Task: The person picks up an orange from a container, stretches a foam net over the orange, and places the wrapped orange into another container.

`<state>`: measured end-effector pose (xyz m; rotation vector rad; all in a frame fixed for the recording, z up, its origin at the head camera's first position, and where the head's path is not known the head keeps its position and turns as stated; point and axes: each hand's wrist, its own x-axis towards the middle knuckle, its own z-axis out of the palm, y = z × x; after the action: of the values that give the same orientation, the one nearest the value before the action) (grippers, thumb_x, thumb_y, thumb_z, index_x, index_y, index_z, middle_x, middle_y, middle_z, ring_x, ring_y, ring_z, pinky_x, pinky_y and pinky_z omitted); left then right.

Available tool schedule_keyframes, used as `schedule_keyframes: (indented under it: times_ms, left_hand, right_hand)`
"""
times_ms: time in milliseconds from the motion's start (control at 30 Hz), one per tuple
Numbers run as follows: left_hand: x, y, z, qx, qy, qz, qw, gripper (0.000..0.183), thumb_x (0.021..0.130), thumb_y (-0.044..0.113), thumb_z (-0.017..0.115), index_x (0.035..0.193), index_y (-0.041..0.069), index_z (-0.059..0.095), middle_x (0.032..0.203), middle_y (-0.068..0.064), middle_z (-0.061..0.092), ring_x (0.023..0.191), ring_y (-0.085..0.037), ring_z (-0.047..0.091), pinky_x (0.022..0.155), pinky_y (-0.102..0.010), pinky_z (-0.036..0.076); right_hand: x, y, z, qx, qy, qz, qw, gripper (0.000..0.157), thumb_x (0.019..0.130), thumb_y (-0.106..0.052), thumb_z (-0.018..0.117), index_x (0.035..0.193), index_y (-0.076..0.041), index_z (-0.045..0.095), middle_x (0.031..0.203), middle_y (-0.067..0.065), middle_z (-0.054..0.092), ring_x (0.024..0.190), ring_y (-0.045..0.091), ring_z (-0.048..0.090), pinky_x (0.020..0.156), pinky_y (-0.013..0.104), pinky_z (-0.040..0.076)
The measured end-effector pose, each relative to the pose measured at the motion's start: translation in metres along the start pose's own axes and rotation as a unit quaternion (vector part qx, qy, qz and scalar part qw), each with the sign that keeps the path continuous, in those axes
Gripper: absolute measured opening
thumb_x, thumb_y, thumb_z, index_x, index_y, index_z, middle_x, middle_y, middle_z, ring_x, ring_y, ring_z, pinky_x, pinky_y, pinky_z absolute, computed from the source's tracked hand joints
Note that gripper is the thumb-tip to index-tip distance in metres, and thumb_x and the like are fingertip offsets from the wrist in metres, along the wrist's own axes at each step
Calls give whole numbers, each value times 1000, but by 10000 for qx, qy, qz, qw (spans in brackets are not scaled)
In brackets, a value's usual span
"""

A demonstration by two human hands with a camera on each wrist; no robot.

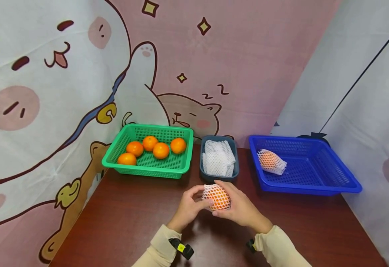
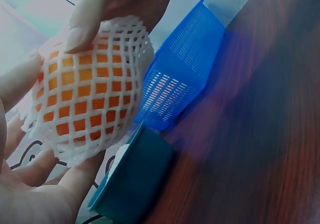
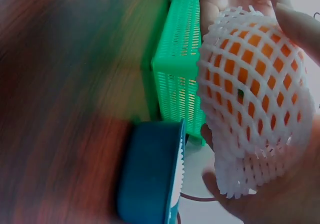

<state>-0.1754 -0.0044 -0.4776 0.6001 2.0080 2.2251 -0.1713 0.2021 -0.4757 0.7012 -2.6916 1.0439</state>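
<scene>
Between both hands, above the front middle of the table, is an orange in a white foam net sleeve (image 1: 217, 197). My left hand (image 1: 188, 208) grips its left side, thumb across the front. From the right, my right hand (image 1: 242, 208) holds it with thumb and fingers curled around. In the left wrist view the netting (image 2: 85, 91) covers the fruit, orange peel showing through the holes. The right wrist view shows the sleeve (image 3: 250, 83) narrowing to a loose end below the fruit. Just behind the hands stands a small dark teal basket (image 1: 236, 168) with folded white foam nets (image 1: 218, 158).
At the back left, a green basket (image 1: 148, 171) contains several bare oranges (image 1: 161, 150). To the right sits a blue basket (image 1: 314, 188) with one netted orange (image 1: 270, 161) at its left end. A printed cartoon cloth (image 1: 248, 74) hangs behind the brown table (image 1: 124, 211).
</scene>
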Motion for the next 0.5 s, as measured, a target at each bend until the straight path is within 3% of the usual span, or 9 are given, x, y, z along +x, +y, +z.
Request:
schedule_keyframes:
  times_ms: [133, 200, 233, 267, 300, 367, 433, 500]
  left_hand:
    - [5, -10, -7, 210, -271, 301, 9990, 41, 84, -1, 73, 122, -4, 60, 115, -18, 62, 100, -28, 62, 85, -39, 53]
    - [10, -16, -16, 845, -300, 650, 9938, 44, 85, 7, 75, 126, 4, 60, 119, -12, 62, 104, -27, 61, 87, -41, 52]
    - [13, -18, -22, 1323, -257, 872, 9870, 47, 85, 13, 77, 128, 7, 60, 121, -9, 61, 107, -25, 60, 90, -41, 50]
    - [17, -20, -30, 1905, -154, 1113, 9752, 49, 84, 20, 78, 129, 11, 60, 123, -5, 60, 110, -24, 58, 92, -41, 49]
    - [20, -19, -38, 2536, 13, 1333, 9581, 52, 82, 25, 80, 129, 14, 61, 125, -3, 60, 113, -24, 56, 95, -43, 46]
    - [28, -18, -55, 3721, 448, 1678, 9118, 56, 78, 33, 83, 127, 16, 63, 125, -2, 59, 117, -26, 52, 98, -47, 41]
    - [35, -20, -73, 4534, 814, 1854, 8680, 58, 75, 35, 84, 126, 16, 64, 125, -4, 60, 118, -28, 50, 99, -49, 38]
    - [41, -24, -88, 5003, 1044, 1843, 8396, 57, 74, 34, 85, 124, 15, 65, 123, -5, 61, 116, -30, 51, 99, -50, 36]
  right_hand:
    - [-3, 1, 2, 246, 32, 158, 9996, 87, 67, -40, 88, 141, -20, 46, 130, -5, 52, 103, 14, 55, 82, 37, 49]
    - [-4, 1, 3, 361, 145, 200, 9990, 86, 67, -37, 89, 141, -21, 46, 130, -5, 52, 104, 13, 54, 84, 36, 48]
    - [-5, 2, 3, 410, 210, 211, 9987, 86, 67, -37, 89, 140, -21, 46, 130, -5, 52, 105, 13, 54, 85, 36, 47]
    - [-7, 2, 3, 457, 279, 230, 9983, 86, 67, -36, 89, 140, -22, 45, 129, -5, 52, 106, 13, 53, 85, 37, 47]
    - [-8, 2, 3, 489, 344, 259, 9979, 86, 67, -36, 89, 140, -24, 45, 129, -5, 52, 106, 13, 53, 86, 37, 46]
    - [-10, 4, 3, 532, 443, 334, 9970, 86, 67, -37, 89, 141, -25, 45, 128, -6, 52, 106, 13, 52, 86, 37, 46]
    - [-13, 5, 2, 567, 480, 389, 9965, 87, 66, -36, 89, 141, -25, 46, 127, -7, 52, 106, 13, 52, 86, 37, 46]
    - [-15, 7, 3, 563, 460, 416, 9965, 87, 66, -37, 89, 141, -23, 46, 127, -7, 52, 106, 13, 52, 86, 37, 45]
